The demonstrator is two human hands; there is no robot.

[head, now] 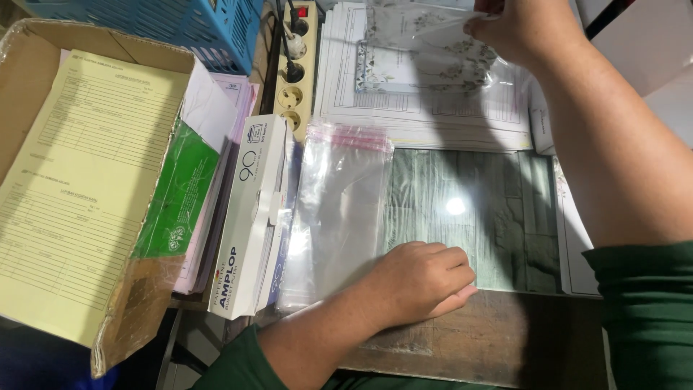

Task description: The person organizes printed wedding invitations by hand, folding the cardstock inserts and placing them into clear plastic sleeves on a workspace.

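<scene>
My left hand [422, 278] rests curled on the desk [462, 347], fingers pressed together, touching the lower edge of the stack of clear sleeves [336, 209]; it pinches nothing I can see. My right hand [523, 29] is at the far edge, fingertips pinched on the mouth of a clear bag [433, 43] with a floral card [404, 68] inside, lying over printed sheets [433, 115]. Judgement: bag thin, light, slippery, creases easily; card stiff but bendable. Best held at the open edge, not the middle. White envelope box [249, 217] left of the sleeves.
</scene>
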